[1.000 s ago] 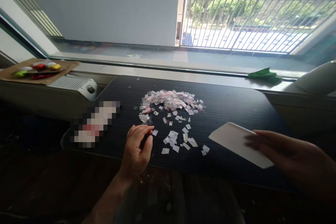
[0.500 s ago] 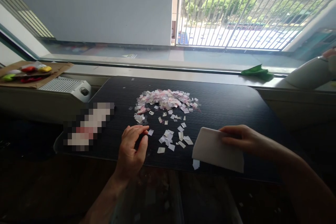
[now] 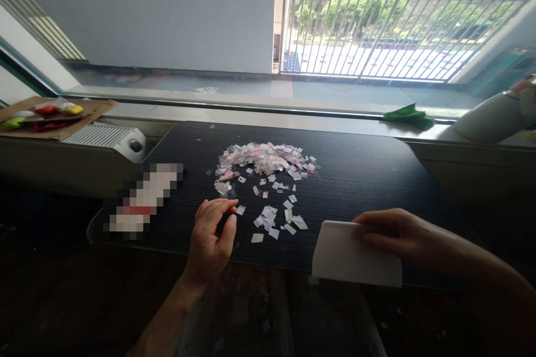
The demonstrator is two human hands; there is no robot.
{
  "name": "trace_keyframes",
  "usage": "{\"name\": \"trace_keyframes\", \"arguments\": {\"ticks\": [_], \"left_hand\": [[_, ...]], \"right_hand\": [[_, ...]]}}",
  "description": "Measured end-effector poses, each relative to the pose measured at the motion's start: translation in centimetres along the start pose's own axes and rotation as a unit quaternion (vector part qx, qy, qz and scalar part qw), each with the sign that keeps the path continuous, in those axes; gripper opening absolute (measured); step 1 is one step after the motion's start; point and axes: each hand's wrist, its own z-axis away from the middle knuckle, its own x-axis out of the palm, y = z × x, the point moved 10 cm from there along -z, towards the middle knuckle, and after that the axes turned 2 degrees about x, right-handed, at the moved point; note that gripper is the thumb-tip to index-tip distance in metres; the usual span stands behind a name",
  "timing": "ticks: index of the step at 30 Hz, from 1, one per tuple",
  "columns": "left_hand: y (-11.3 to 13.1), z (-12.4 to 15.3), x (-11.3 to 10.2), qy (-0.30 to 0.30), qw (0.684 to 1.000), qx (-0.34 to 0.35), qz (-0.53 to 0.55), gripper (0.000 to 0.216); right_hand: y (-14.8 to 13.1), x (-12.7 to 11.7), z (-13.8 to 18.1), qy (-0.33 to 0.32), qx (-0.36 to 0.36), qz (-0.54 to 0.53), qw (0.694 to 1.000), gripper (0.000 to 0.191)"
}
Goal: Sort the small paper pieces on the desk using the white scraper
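Observation:
My right hand (image 3: 389, 227) grips a flat white scraper (image 3: 355, 254) by its upper right edge, thumb on one side and fingers behind. The scraper's lower edge hangs over the table's front edge. A white scrap (image 3: 313, 279) sits by its lower left corner, past the table edge. My left hand (image 3: 211, 234) rests on the dark table (image 3: 355, 173), fingers bent and thumb apart, with nothing in it. Just off its fingertips lies a single white piece (image 3: 240, 210). A small cluster of cut pieces (image 3: 266, 217) lies between the hands, below a larger pile of white and pinkish scraps (image 3: 268, 157).
A blurred-out object (image 3: 146, 198) lies at the table's left. Beyond the table are a white slatted appliance (image 3: 109, 139), cardboard with colourful items (image 3: 46, 114), a green cloth (image 3: 410, 116) and a white rounded object (image 3: 488, 117) on the sill. Dim floor shows below, with several scraps.
My right hand has drawn the scraper towards me and slightly right, and a scrap beside it has gone over the table edge. My left hand has barely moved.

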Motion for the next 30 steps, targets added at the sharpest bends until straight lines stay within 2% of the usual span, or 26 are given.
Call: {"name": "trace_keyframes", "arguments": {"ticks": [5,8,14,19,24,30], "left_hand": [[-0.1,0.1,0.0,0.002,1.000,-0.001,-0.001,0.022],[-0.2,0.2,0.0,0.000,1.000,-0.006,-0.002,0.022],[-0.2,0.2,0.1,-0.001,1.000,-0.021,-0.003,0.022],[-0.2,0.2,0.1,-0.002,1.000,-0.023,-0.003,0.022],[-0.1,0.1,0.0,0.001,1.000,-0.013,-0.001,0.022],[-0.1,0.1,0.0,0.000,1.000,-0.017,-0.002,0.022]], "right_hand": [[-1.3,-2.6,-1.0,0.110,-0.019,0.015,0.994,0.043],[-2.4,-3.2,-2.4,0.137,-0.030,0.017,0.990,0.039],[-2.3,-2.8,-3.1,0.069,-0.030,0.021,0.997,0.041],[-1.6,-5.0,-3.8,0.123,-0.014,0.010,0.992,0.044],[-2.5,-2.4,-5.6,0.040,-0.027,0.015,0.999,0.039],[-3.5,-0.1,-6.1,-0.014,-0.046,0.015,0.999,0.037]]}}
